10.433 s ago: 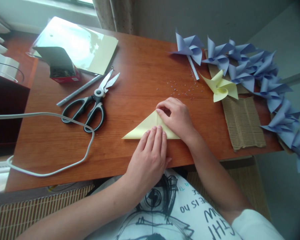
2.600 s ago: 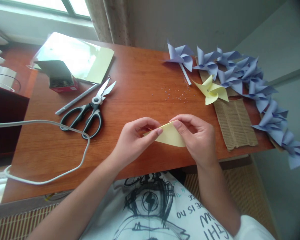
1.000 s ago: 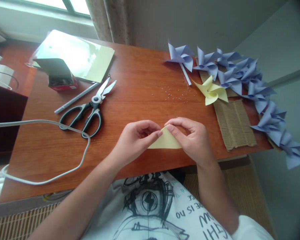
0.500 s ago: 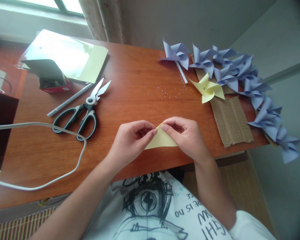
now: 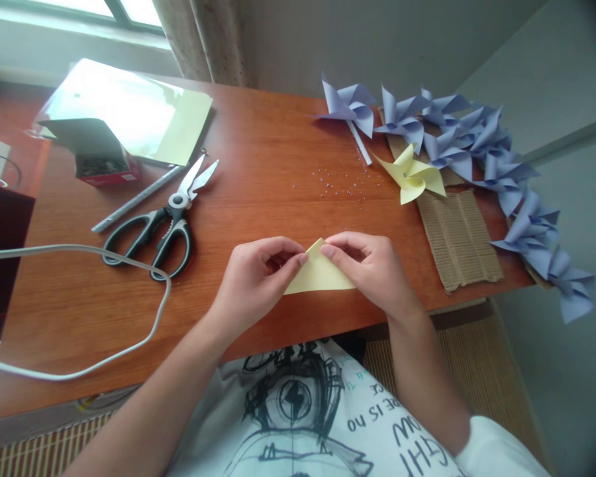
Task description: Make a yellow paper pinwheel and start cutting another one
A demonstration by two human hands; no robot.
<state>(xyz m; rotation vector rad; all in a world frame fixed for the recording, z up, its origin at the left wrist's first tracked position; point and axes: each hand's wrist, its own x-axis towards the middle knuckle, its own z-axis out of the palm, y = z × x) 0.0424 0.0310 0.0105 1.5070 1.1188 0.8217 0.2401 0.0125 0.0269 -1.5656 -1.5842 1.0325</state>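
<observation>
Hands (image 5: 318, 268) pinch paper triangle (image 5: 319, 277), apex up

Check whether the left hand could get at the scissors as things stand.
Probably yes, once freed: the left hand pinches the folded yellow paper together with the right hand. The scissors lie to its left across bare table; only the white cable passes by the handles.

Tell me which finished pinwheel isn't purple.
The yellow pinwheel, lying at the top of the corrugated cardboard; every other pinwheel along the table's right edge is purple.
</observation>
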